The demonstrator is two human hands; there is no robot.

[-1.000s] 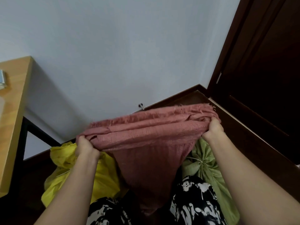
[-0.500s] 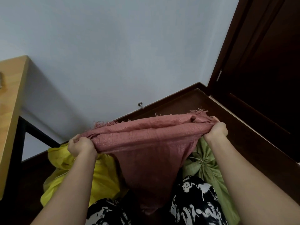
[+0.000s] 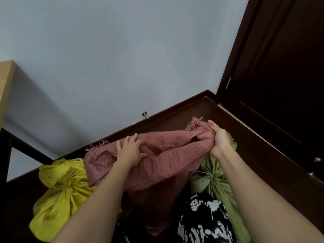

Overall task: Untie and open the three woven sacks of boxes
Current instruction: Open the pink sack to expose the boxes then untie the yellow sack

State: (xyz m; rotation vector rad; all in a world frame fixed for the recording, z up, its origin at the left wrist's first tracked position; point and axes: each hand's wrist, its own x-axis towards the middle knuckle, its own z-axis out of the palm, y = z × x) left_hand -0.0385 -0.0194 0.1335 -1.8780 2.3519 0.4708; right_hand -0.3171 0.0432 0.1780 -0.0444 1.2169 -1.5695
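A pink woven sack (image 3: pixel 168 162) stands in the middle on the dark floor, its frayed mouth untied and slumped. My left hand (image 3: pixel 130 151) lies on top of the pink fabric with fingers spread. My right hand (image 3: pixel 220 138) grips the bunched right end of the sack's mouth. To the left sits a yellow sack (image 3: pixel 59 195), tied at its neck with a pale string. To the right a green sack (image 3: pixel 215 183) is also tied with a white string, partly hidden behind my right forearm and the pink sack.
A grey wall rises behind the sacks, with a metal door stop (image 3: pixel 145 114) at the skirting. A dark wooden door (image 3: pixel 284 85) stands on the right. A wooden table (image 3: pixel 5 79) with a black frame is at the left edge. My patterned black-and-white clothing (image 3: pixel 203 221) shows at the bottom.
The stretched pink sack mouth has dropped and gone slack. My left hand let go of its left end and moved right onto the fabric. My right hand kept its grip.
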